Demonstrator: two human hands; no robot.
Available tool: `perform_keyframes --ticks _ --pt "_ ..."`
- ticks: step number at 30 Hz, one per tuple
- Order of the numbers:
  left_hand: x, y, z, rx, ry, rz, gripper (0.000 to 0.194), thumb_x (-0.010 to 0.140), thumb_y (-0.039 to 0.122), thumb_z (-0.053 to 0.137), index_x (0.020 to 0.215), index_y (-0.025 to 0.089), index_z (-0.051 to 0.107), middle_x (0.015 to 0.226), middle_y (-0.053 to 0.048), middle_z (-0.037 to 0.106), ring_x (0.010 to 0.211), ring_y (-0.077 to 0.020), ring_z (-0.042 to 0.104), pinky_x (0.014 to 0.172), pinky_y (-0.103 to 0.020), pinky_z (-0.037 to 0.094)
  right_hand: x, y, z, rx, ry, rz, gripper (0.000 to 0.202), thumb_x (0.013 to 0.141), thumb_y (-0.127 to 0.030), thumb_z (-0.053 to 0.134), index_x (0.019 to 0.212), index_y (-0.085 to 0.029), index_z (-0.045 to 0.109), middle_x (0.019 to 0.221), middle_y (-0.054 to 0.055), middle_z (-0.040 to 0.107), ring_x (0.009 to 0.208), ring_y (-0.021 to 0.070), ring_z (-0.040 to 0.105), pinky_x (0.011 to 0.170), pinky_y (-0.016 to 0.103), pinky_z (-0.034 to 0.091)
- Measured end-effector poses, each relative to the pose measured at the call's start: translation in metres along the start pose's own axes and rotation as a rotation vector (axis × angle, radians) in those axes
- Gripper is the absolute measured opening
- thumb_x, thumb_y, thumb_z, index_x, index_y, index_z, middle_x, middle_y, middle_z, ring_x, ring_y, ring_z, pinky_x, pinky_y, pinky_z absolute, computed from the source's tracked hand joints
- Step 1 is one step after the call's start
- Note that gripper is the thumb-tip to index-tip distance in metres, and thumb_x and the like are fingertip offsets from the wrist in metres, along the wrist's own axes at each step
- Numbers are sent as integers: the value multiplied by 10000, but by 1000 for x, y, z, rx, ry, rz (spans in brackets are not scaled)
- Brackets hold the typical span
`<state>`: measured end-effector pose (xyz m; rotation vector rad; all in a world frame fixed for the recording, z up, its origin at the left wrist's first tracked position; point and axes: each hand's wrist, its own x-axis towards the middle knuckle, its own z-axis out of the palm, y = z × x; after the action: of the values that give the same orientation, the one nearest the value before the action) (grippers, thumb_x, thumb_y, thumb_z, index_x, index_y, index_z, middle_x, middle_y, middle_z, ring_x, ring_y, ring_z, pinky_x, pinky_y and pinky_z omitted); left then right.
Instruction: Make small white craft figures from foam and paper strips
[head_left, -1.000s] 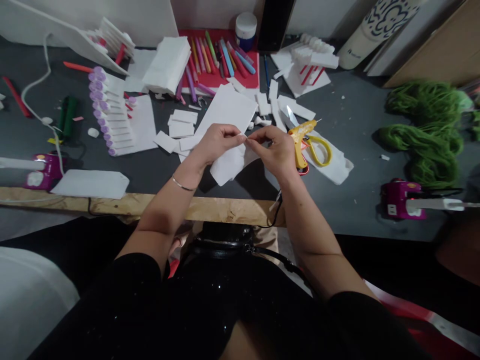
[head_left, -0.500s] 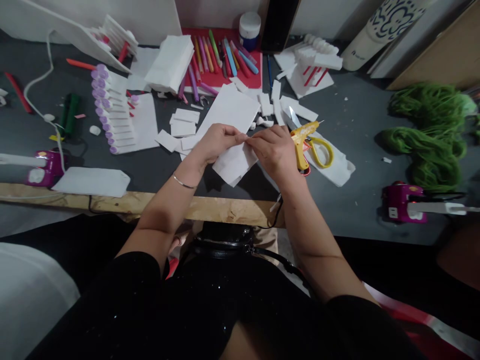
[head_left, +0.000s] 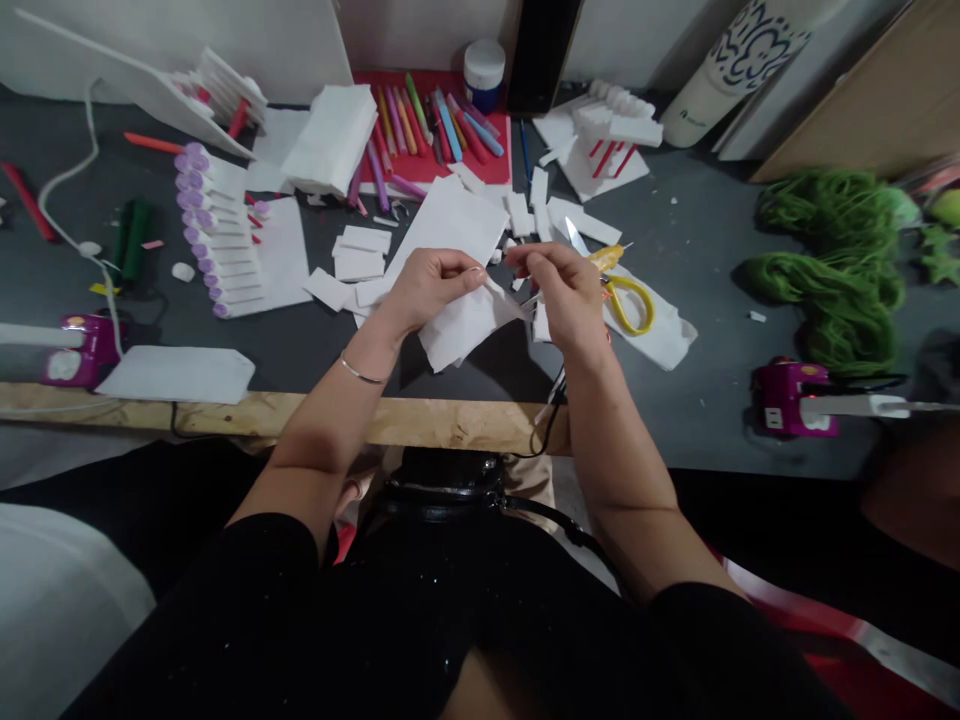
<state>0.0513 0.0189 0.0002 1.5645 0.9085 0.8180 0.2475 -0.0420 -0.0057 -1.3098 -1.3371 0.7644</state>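
My left hand [head_left: 436, 286] pinches the edge of a folded white paper [head_left: 459, 330] between thumb and fingers. To its right, my right hand [head_left: 562, 285] is off the paper, its thumb and fingers curled close together; whether something small is between them is too blurred to tell. A yellow glue gun [head_left: 606, 258] and yellow-handled scissors [head_left: 631, 306] lie just right of my right hand. Beyond both hands is a larger white sheet [head_left: 457, 220], with small white strips [head_left: 358, 252] to the left.
Markers [head_left: 416, 118] lie on a red sheet [head_left: 496, 172] behind a paper stack [head_left: 330, 140]. A white model [head_left: 619, 135] stands back right. Green yarn [head_left: 832, 280] and a purple power adapter [head_left: 796, 398] are on the right, purple-tipped white rolls [head_left: 225, 230] on the left.
My right hand has moved away from my left fingertips and come off the paper. My left hand still pinches it. The view has shifted slightly.
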Motion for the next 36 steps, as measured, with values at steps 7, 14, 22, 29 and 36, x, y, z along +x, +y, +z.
perform_keyframes --ticks 7,14,22,29,36 --pt "-5 8 4 140 -56 53 531 766 650 795 812 121 788 667 -18 670 620 -93 517 580 -224 376 -5 -9 4 84 -182 140 252 815 -437 814 915 -208 781 872 35 770 788 151 679 742 326 606" --pt "-4 10 2 141 -58 -31 537 756 652 803 810 118 789 666 -11 651 630 -97 499 595 -238 358 -4 -15 2 -38 -149 96 184 818 -391 801 855 -211 796 800 27 771 727 149 661 664 310 595" --pt "-4 11 0 50 -86 -139 430 739 541 824 784 119 754 681 -6 636 641 -98 511 609 -243 383 -4 -14 6 -93 -81 58 75 833 -272 746 853 -202 767 795 9 757 693 121 646 646 280 565" --pt "-4 7 1 -84 -84 -206 289 733 400 827 802 127 759 694 0 659 627 -89 544 591 -221 412 -5 -19 7 -181 -60 -11 38 835 -243 727 826 -219 754 776 -11 747 681 112 632 653 267 563" --pt "-5 11 1 -39 -78 -223 371 693 446 889 791 113 759 704 -6 676 669 -106 582 630 -237 445 -7 -18 9 -189 -60 16 40 823 -233 720 805 -213 749 759 -11 734 665 114 615 651 277 549"
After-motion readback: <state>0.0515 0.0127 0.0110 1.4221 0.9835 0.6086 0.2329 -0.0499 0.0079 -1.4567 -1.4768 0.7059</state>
